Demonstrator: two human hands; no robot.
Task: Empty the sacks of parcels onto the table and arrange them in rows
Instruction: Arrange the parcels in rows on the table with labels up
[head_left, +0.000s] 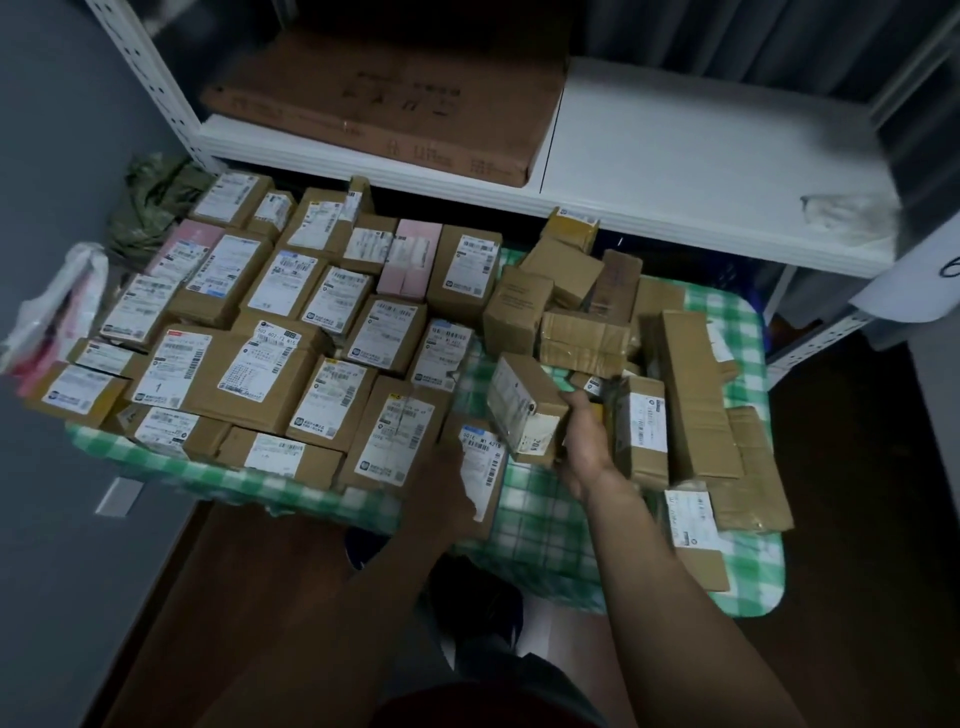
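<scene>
Our right hand grips a small brown box from its right side, fingers curled round its end, and holds it tilted just above the green checked table, between the two groups of parcels. Our left hand is dark and blurred. It lies against the left edge of a labelled parcel at the table's near edge, and we cannot tell whether it grips that parcel or only touches it. To the left of both hands, the sorted parcels sit label-up in close rows. Just right of the right hand, a loose heap of boxes lies at all angles. A crumpled green sack sits behind the rows, and a flat carton rests on the white shelf beyond.
</scene>
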